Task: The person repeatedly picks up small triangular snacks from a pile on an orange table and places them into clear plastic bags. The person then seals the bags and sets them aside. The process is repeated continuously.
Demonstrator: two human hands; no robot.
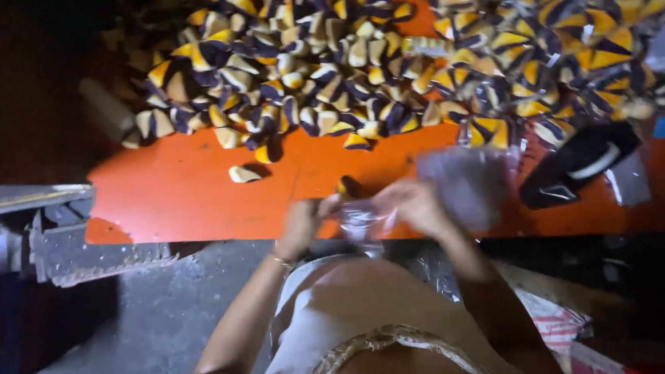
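**Both hands closed on a clear wrapper at the table's near edge**

Nearest the camera sits the person's lap in pale cloth with a braided trim point(378, 336), forearms running up from it to the orange table point(189, 194).

Left hand point(302, 225): fingers curled shut, pinching one end of a small clear plastic wrapper point(361, 220). Motion blur hides the exact finger placement.

Right hand point(417, 205): likewise closed on the wrapper's other end. The wrapper lies directly between the two hands, touching both, its long axis roughly left to right along the table's near edge. Neither hand is clearly nearer. Whether it contains anything cannot be told.

One dark-and-yellow striped sweet point(348, 186) lies on the table just beyond the hands, apart from them. A second clear bag point(465, 184), blurred, hangs just right of the right hand.

Further back on the table: a heap of loose yellow, cream and dark-striped sweets point(296, 75), and at the far right a pile of packed sweets in clear wrappers point(560, 38). A single cream piece point(242, 173) lies apart. A dark slipper-shaped object point(578, 165) rests at the right edge. A grey metal machine part point(54, 232) stands left of the table.
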